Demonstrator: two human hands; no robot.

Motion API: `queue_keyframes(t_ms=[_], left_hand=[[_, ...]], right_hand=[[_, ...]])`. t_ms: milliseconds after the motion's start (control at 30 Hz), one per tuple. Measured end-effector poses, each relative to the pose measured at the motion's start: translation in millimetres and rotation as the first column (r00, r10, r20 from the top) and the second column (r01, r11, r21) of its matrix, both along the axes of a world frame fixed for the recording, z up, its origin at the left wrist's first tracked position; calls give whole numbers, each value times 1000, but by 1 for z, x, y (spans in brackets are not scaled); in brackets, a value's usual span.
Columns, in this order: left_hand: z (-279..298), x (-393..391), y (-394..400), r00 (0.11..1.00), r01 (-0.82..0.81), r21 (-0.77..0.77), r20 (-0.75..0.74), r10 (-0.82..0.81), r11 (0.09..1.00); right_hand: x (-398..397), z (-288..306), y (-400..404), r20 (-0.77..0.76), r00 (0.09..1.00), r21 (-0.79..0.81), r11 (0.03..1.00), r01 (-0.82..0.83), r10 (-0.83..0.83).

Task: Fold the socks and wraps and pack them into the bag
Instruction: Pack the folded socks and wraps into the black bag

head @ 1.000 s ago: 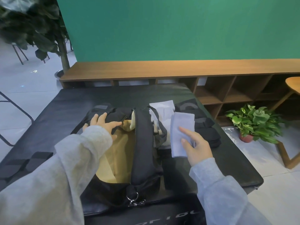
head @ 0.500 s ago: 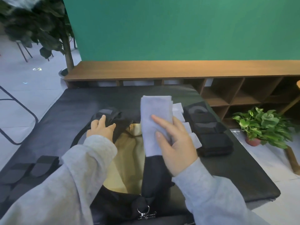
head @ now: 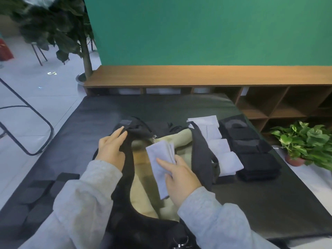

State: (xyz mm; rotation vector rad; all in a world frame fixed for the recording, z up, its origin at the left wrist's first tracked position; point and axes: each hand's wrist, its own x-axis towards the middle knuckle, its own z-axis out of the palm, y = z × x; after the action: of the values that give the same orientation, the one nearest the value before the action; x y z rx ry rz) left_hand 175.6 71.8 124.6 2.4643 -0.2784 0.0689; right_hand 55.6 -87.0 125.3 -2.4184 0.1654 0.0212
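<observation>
- The right hand (head: 181, 175) grips 1 folded pale sock (head: 159, 162), thumb on top, holding it over the tan-lined opening of the black bag (head: 129, 177).
- The left hand (head: 112, 150) lies flat with straight fingers on the bag's left rim, pressing it outward.
- Right of the right hand, beyond the bag's strap, lie folded white socks (head: 219, 146) and, farther right, black wraps (head: 251, 150) on the dark mat (head: 269, 203).
</observation>
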Motion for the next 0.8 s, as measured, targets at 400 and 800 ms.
queue_keyframes(t_ms=[400, 800], left_hand=[[7, 3, 17, 984, 177, -341, 92, -154, 923], [12, 3, 35, 979, 205, 31, 8, -206, 978]], right_hand=[[59, -2, 10, -219, 974, -222, 975, 4, -54], [112, 12, 8, 230, 950, -57, 972, 230, -211]])
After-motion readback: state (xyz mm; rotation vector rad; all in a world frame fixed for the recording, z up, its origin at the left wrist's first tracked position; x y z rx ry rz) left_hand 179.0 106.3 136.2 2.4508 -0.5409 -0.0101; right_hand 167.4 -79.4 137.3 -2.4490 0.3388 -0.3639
